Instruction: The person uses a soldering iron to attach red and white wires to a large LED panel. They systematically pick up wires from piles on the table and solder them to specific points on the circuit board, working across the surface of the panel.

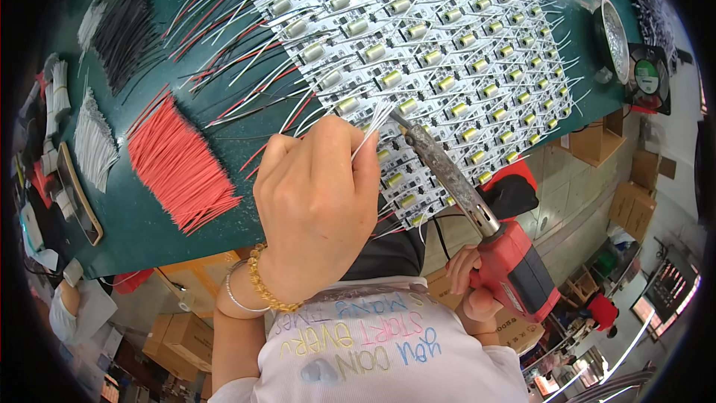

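My left hand (317, 186), with a beaded bracelet at its wrist, pinches a small bunch of thin white wires (374, 125) above the near-left part of a circuit board panel (440, 60). My right hand (466, 276) is wrapped round the red and black handle of a soldering iron (455, 179). Its long metal barrel slants up and left over the panel. The iron's tip is close to the ends of the white wires; whether they touch, I cannot tell. Rows of pale yellow cylindrical components cover the panel, and white, red and black wires stick out from it.
On the green table (142, 246) lie piles of red wires (183, 164), black wires (127, 37) and white wires (95, 142). A phone (78, 194) rests near the left edge. At the far right stand a metal bowl (613, 41) and a small fan (647, 75). Cardboard boxes (634, 209) sit beyond the table.
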Demonstrator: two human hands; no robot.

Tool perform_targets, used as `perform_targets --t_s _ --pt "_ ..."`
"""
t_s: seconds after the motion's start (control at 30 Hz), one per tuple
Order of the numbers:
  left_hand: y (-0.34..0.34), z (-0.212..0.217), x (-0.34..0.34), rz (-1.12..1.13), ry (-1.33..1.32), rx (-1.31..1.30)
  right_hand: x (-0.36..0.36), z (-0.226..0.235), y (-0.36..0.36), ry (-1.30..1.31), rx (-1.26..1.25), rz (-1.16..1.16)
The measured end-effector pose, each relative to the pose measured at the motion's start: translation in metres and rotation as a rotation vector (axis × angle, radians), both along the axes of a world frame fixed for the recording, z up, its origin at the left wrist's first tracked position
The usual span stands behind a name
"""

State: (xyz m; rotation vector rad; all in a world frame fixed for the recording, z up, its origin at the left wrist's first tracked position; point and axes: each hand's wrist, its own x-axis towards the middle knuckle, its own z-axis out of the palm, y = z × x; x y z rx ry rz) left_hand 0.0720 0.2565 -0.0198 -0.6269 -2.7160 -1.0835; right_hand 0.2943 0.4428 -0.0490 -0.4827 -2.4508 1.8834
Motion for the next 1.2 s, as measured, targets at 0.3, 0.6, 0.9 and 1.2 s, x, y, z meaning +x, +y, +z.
perform_targets --t_s 0.3,0.6,0.9,1.2 --pt "0.000 0.001 0.000 0.008 0.006 -0.003 0.005 -0.008 0.002 0.156 -0.311 -0.065" --pt "0.001 0.003 0.004 0.014 -0.011 -0.027 0.002 -0.004 -0.012 0.076 -0.452 -0.238" --pt "0.004 -0.002 0.006 0.017 0.095 -0.037 0.021 -0.012 -0.006 0.063 -0.578 -0.281" --pt "0.005 -0.004 0.006 0.010 0.125 -0.050 0.005 -0.011 -0.002 0.135 -0.328 -0.088"
